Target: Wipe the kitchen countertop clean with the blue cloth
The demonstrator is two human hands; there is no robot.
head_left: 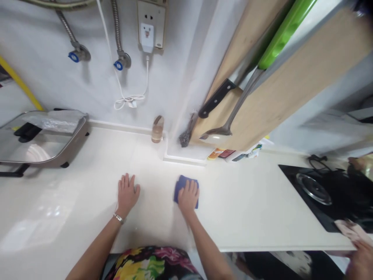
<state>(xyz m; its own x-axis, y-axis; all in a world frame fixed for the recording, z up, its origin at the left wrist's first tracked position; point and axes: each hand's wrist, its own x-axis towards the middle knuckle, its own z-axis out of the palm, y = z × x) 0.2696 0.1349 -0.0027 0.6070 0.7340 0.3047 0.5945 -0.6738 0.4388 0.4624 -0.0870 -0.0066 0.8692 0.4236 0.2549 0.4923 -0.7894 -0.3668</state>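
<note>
While the right hand (189, 197) lies over a folded blue cloth (182, 181) just below the frame's centre, its fingers close together, I cannot tell whether they grip it; the left hand (127, 197) rests palm-down, fingers slightly spread, on the white countertop (244, 210) left of centre; a lidded electric skillet (75, 144) stands at far left; a co-worker's hand (362, 257) holds a pale cloth (352, 230) by the black cooktop (313, 208) at lower right.

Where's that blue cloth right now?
In the head view, the blue cloth lies below centre on the white countertop, under the person's right hand and to the right of the left hand.
</note>
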